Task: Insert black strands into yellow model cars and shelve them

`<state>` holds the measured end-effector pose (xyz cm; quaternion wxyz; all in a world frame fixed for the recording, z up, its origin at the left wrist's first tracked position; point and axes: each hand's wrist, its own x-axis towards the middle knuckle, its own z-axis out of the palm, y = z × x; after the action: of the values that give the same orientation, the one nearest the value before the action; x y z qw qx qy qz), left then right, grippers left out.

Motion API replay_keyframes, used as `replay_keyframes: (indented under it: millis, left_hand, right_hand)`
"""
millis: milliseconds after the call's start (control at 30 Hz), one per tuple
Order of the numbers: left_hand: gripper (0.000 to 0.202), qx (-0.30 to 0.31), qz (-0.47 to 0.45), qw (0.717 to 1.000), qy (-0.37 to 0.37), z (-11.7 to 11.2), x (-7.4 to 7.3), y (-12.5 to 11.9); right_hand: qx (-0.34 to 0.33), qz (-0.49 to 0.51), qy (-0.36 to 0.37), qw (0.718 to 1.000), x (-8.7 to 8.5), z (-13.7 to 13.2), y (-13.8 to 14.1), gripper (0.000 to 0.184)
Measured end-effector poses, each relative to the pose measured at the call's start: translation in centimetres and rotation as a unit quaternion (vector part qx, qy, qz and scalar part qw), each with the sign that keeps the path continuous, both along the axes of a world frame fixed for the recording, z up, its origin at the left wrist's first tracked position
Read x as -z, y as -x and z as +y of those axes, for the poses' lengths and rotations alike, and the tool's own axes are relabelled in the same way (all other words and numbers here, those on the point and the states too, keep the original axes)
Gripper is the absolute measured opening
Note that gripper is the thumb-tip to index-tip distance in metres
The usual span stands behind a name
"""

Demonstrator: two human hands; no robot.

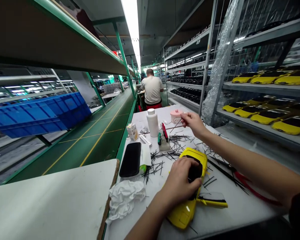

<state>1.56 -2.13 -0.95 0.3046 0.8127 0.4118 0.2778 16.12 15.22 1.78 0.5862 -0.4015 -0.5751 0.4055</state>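
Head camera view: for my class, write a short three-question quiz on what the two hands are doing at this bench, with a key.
1. True or false: the left hand holds the yellow toy car down on the white table.
2. Pick one. The right hand is: A. pinching a thin black stick; B. lying flat and empty; C. clenched in a bare fist.
3. Fill the gap: the round tub just beside the right hand is ____ in colour.

Key: 1 true; 2 A; 3 pink.
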Motion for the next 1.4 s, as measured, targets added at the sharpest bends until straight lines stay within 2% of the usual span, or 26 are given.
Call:
replay_keyframes:
  millis: [67, 167, 267, 400, 567, 767, 1200, 1300, 1400]
  left_hand:
    - [0.036, 0.008, 0.005, 1.000, 0.000, 0.1, 0.0, 0.0]
    - [0.033, -0.015, -0.003, 1.000, 0.008, 0.5, 0.3, -0.1]
    - [0.030, -0.036, -0.010, 0.999, 0.012, 0.8, 0.6, -0.1]
    - [0.029, -0.050, -0.008, 0.999, 0.015, 1.0, 0.7, -0.3]
    - [0.029, -0.053, 0.003, 0.998, 0.022, 1.1, 0.5, -0.4]
    - [0.029, -0.047, -0.005, 0.999, 0.018, 1.1, 0.6, -0.4]
    - [0.029, -0.044, 0.006, 0.999, 0.021, 1.1, 0.4, -0.4]
    - [0.029, -0.045, 0.005, 0.999, 0.021, 1.1, 0.5, -0.3]
    - [0.029, -0.042, 0.003, 0.999, 0.020, 1.0, 0.5, -0.3]
  right_hand:
    - [0.006, 0.039, 0.012, 0.999, -0.2, -2.2, -2.3, 0.039]
    - [0.022, 0.075, 0.038, 0.996, 0.4, -6.3, -5.2, 0.038]
    - [0.042, 0.093, 0.076, 0.992, 2.1, -10.5, -7.1, 0.034]
    - [0.061, 0.106, 0.129, 0.984, 5.1, -14.6, -7.9, 0.033]
    - [0.062, 0.101, 0.161, 0.980, 7.5, -17.3, -7.2, 0.030]
    - [0.056, 0.061, 0.154, 0.985, 8.8, -17.7, -6.4, 0.029]
    - [0.080, 0.003, 0.122, 0.989, 8.0, -18.2, -6.4, 0.028]
    - [0.090, 0.017, 0.088, 0.992, 6.5, -18.2, -7.0, 0.024]
    - [0.099, 0.034, 0.018, 0.994, 3.5, -17.1, -6.8, 0.020]
